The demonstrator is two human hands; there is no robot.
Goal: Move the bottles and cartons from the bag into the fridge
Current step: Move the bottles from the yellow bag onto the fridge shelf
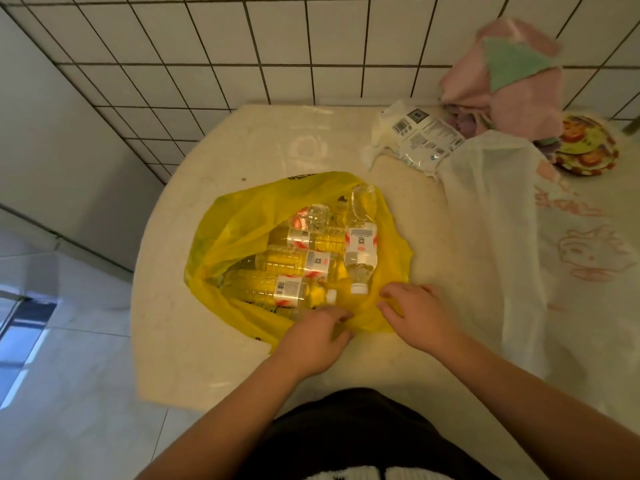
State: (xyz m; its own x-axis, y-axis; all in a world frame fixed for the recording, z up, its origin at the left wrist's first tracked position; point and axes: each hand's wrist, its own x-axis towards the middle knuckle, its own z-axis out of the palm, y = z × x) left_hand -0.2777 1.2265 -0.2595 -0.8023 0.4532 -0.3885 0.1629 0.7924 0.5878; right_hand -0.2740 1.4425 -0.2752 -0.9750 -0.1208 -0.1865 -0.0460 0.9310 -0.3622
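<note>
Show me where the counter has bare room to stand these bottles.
Widest bare patch: the counter between the yellow bag and the tiled wall. Another at the near-left corner, beside the left hand. A strip separates yellow bag and white bag. Far right is crowded: packet, cloths, plate.

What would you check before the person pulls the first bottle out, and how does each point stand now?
1. Bag open: ok; the yellow bag gapes on the table.
2. Bottle within reach: ok; the top bottle lies uncovered, cap toward the hands.
3. Cap on: ok on the top bottle; others cannot tell.
4. Hands free: not ok; left hand and right hand both hold the bag's near edge.
5. Fridge open: cannot tell; not in view.
</note>
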